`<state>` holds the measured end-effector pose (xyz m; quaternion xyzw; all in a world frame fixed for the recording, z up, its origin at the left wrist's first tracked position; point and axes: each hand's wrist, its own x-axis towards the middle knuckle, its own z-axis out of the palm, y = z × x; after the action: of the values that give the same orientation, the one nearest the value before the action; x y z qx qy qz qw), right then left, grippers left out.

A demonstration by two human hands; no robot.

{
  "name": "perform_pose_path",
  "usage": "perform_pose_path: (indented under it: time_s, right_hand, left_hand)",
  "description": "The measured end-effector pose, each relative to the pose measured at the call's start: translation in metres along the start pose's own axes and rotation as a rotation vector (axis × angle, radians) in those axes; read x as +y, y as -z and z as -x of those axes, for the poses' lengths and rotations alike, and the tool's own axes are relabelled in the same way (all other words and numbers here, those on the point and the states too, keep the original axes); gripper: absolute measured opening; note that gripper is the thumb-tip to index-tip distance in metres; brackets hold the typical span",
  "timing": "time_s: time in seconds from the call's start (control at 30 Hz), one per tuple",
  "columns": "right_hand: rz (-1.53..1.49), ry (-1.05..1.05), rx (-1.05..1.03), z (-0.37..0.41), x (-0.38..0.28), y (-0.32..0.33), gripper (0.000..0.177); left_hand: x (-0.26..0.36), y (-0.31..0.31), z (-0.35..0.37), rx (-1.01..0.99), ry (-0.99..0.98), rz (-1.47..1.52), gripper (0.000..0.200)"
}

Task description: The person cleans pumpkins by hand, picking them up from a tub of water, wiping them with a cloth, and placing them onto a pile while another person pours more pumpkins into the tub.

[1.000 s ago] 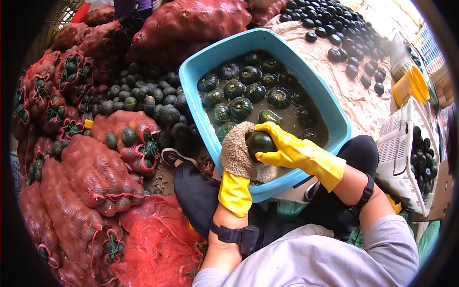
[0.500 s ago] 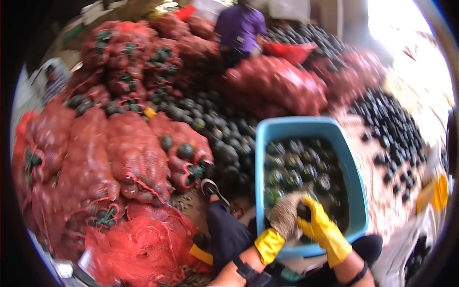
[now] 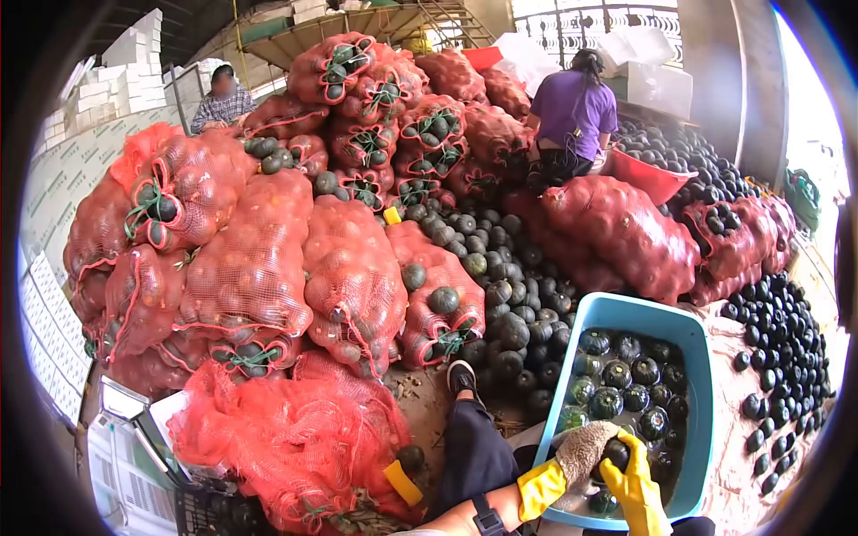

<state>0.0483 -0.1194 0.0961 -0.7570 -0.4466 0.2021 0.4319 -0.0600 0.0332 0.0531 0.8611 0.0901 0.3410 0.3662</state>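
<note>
Both of my hands are over the near end of a blue plastic tub [image 3: 702, 420] of water. My right hand [image 3: 638, 478], in a yellow rubber glove, has its fingers curled around a small dark green pumpkin [image 3: 615, 452]. Over a yellow glove, my left hand [image 3: 581, 456] wears a rough brown scrubbing mitt that presses on the pumpkin's left side; its fingers are hidden inside. Several wet green pumpkins [image 3: 606, 402] float in the tub, close beyond my hands.
Dark pumpkins [image 3: 511, 330] lie heaped left of the tub, others [image 3: 778, 357] spread on the right. Stuffed red mesh sacks [image 3: 250, 259] and loose red netting [image 3: 295, 438] fill the left. One person in purple [image 3: 576, 112] sits behind; another person [image 3: 222, 103] is at back left.
My view has tilted up and swung left, so the tub and hands appear lower and farther right. Both hands stay together above the tub, and the pumpkin between them shows more clearly.
</note>
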Motion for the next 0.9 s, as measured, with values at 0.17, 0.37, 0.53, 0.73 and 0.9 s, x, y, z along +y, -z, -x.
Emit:
perform_pose_path:
  time_s: [0.17,0.37,0.53,0.73,0.9]
  right_hand:
    - [-0.746,-0.287,0.265,-0.019,0.04,-0.04,0.041]
    - [-0.103,0.144,0.523,-0.021,0.108,-0.074,0.055]
    - [-0.207,-0.271,0.164,0.012,0.087,-0.058,0.058]
    - [-1.372,-0.576,0.0,0.004,0.094,-0.023,0.066]
    - [-0.65,-0.471,0.371,-0.022,0.115,0.014,0.063]
  left_hand:
    - [0.052,0.023,-0.016,0.124,0.341,0.214,0.04]
    - [0.024,-0.035,-0.003,0.164,0.747,0.622,0.028]
    - [-0.011,-0.05,0.007,-0.057,0.466,0.228,0.032]
    - [-0.008,-0.034,-0.006,-0.044,0.428,-0.089,0.024]
    - [0.024,0.0,-0.016,0.217,0.558,0.209,0.023]
